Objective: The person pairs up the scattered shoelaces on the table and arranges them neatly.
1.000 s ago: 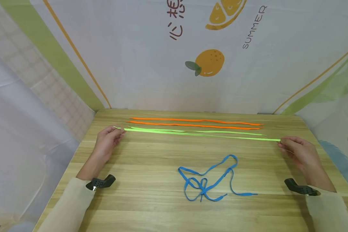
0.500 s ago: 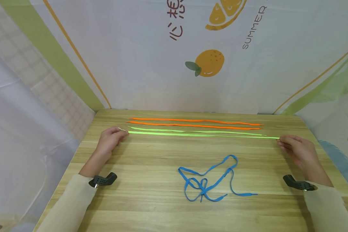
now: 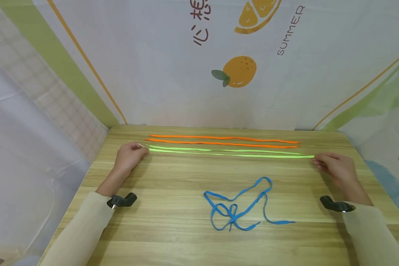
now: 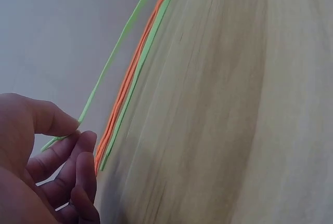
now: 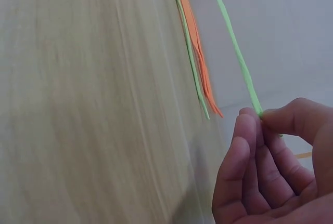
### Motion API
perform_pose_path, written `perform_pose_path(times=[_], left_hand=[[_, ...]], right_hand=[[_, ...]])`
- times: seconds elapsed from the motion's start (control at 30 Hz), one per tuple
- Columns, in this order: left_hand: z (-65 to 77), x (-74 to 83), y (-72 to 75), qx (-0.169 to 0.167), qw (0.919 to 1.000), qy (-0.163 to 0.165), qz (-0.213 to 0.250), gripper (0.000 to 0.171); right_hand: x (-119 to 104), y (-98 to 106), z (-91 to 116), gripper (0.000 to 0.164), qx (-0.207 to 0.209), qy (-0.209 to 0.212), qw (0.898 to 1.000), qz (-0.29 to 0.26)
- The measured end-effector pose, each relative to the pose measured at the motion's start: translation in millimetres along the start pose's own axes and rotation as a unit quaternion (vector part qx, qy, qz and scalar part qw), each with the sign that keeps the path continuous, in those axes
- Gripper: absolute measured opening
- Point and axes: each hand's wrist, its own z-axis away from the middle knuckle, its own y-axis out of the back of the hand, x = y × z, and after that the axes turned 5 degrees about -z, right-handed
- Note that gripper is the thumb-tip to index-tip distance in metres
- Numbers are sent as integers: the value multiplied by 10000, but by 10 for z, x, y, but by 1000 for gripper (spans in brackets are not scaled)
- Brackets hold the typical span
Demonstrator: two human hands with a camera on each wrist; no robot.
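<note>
A neon green flat shoelace stretches sideways between the two hands, raised above the table in both wrist views. My left hand pinches its left end between thumb and forefinger, with the tip poking out behind the fingers. At the other end my right hand pinches the shoelace the same way, its other fingers curled below. Just beyond it lies a second green shoelace, laid out straight. Two orange shoelaces run parallel to that one, nearer the table's back edge.
A blue shoelace lies loosely looped on the wooden table, nearer to me than the straight ones. A white printed curtain hangs right behind the table's back edge and along both sides.
Both hands have come closer together, the left going right and the right going left and slightly away from me. The held green shoelace has shifted nearer the laid-out one. The blue shoelace stays put.
</note>
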Motion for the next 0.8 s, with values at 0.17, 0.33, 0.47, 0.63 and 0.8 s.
perform_pose_path(times=[0.17,0.33,0.47,0.63,0.8], left_hand=[[-25,12,-22,74,9995,-94,-297,23],[-58,0,-45,107,9985,-219,-486,23],[-68,4,-63,127,9977,-306,-598,24],[-64,20,-78,201,9965,-363,-719,23],[-69,0,-77,269,9950,-419,-869,23]], right_hand=[[21,-38,-42,31,77,42,9996,265],[38,-86,-79,29,217,19,9992,329],[59,-113,-110,29,306,5,9990,340],[95,-145,-147,31,336,2,9985,433],[120,-167,-176,30,356,73,9955,881]])
